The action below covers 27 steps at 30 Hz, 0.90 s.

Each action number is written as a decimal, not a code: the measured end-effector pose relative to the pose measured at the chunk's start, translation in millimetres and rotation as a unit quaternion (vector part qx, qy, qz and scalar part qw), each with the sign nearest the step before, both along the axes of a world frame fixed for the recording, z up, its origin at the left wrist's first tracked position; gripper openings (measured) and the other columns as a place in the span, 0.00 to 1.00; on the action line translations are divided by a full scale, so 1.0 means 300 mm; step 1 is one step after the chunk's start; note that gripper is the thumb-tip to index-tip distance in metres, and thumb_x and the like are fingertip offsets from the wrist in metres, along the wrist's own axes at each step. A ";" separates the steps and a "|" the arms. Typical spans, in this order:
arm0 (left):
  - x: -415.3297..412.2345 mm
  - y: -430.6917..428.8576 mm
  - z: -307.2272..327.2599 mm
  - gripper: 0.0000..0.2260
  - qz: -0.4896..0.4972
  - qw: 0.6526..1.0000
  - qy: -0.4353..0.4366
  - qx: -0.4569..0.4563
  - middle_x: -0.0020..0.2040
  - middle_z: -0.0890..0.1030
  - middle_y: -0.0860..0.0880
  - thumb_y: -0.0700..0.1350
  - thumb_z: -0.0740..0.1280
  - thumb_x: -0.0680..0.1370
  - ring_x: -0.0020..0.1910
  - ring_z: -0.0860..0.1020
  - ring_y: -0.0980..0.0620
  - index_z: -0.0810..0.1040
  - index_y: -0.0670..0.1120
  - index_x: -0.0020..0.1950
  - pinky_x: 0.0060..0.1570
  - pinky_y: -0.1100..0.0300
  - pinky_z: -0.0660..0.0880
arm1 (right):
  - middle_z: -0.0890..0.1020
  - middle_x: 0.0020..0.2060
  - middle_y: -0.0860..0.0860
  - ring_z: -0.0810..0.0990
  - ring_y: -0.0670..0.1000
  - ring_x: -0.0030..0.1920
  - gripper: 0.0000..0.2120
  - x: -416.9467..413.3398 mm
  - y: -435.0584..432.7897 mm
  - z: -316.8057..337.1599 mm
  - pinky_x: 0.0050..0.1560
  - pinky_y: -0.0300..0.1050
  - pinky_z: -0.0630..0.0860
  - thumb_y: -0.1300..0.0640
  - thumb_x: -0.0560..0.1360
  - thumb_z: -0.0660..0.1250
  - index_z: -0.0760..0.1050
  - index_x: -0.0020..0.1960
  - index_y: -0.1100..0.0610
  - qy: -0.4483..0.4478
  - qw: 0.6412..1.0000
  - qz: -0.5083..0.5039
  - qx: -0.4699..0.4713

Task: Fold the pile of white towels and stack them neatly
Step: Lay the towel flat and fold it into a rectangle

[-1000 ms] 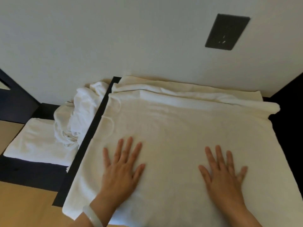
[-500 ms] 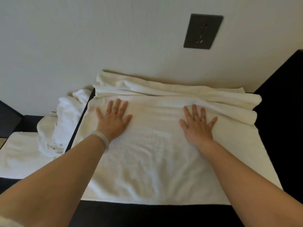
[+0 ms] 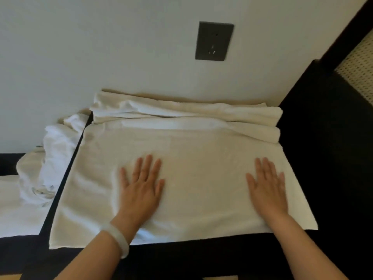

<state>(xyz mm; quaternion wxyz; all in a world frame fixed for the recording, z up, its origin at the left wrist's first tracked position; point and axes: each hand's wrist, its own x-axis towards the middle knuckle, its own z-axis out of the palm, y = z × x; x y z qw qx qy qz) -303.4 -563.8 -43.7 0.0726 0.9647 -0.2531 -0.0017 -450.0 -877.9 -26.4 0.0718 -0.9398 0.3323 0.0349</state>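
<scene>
Two hands [image 3: 141, 190] [image 3: 267, 193], three towels [image 3: 201, 154] [image 3: 54, 150] [image 3: 20, 215], one bracelet [image 3: 119, 241], one wall socket [image 3: 214, 41].

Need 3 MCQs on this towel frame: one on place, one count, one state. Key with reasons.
1. The crumpled towel pile lies:
A. left of the spread towel
B. right of it
C. on it

2. How many hands press the spread towel?
A. none
B. one
C. two

3. The left hand is:
A. gripping a corner
B. flat, fingers straight
C. raised off the towel

Key:
1 A, the pile sits beyond the towel's left edge.
2 C, left hand and right hand both lie on it.
3 B, palm down with fingers spread.
</scene>
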 end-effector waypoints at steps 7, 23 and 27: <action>-0.144 -0.326 0.038 0.26 -0.196 0.981 -0.011 -0.008 0.78 0.64 0.46 0.57 0.50 0.81 0.77 0.63 0.44 0.65 0.50 0.78 0.71 0.37 0.52 | 0.52 0.80 0.53 0.47 0.51 0.80 0.38 0.052 0.180 0.006 0.77 0.52 0.36 0.39 0.76 0.35 0.51 0.81 0.57 -0.034 0.994 0.099 0.011; -0.150 -0.345 0.012 0.25 -0.198 0.980 -0.002 0.011 0.78 0.63 0.47 0.54 0.48 0.82 0.78 0.59 0.45 0.63 0.48 0.78 0.72 0.38 0.50 | 0.52 0.80 0.57 0.47 0.52 0.80 0.39 0.103 0.278 0.020 0.77 0.46 0.34 0.43 0.76 0.33 0.51 0.80 0.62 -0.100 0.988 0.101 0.059; -0.136 -0.255 0.018 0.25 -0.177 0.984 0.011 -0.002 0.77 0.65 0.47 0.51 0.50 0.82 0.77 0.62 0.47 0.65 0.45 0.77 0.71 0.42 0.54 | 0.63 0.77 0.57 0.58 0.54 0.79 0.32 0.136 0.322 -0.032 0.77 0.50 0.44 0.46 0.80 0.40 0.61 0.78 0.61 -0.081 0.988 0.128 0.006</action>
